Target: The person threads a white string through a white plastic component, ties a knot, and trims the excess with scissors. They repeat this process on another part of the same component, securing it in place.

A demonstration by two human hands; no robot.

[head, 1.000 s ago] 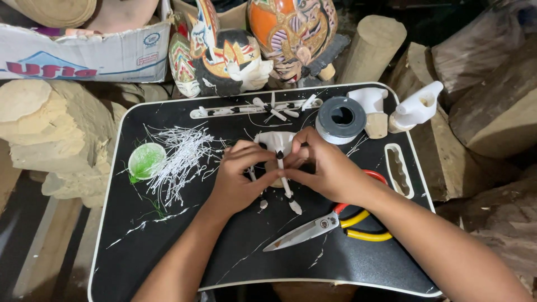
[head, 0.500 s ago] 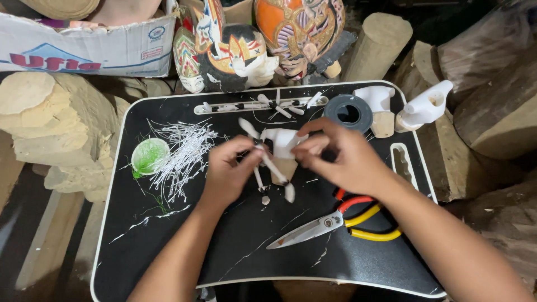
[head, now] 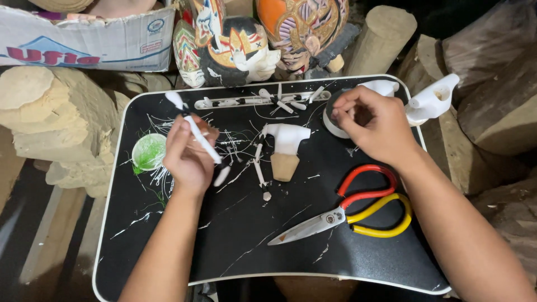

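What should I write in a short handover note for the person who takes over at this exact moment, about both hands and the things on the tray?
Left hand: holds a thin white stick piece above the black tray.
Right hand: on the tape roll at the tray's back right; grip unclear.
White and tan carved piece: at tray centre, untouched.
Scissors: lie closed at front right.
Green-smeared lid: beside the left hand.
Done: small white parts laid along the back edge.
Left: cannot be told.

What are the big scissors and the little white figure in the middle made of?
The red-and-yellow-handled scissors look like bare grey metal blades with glossy plastic-coated loops. The small white-painted figure seems to be carved wood: matt white on top, with a bare tan base. The black tray looks like plastic or painted board, speckled with white.
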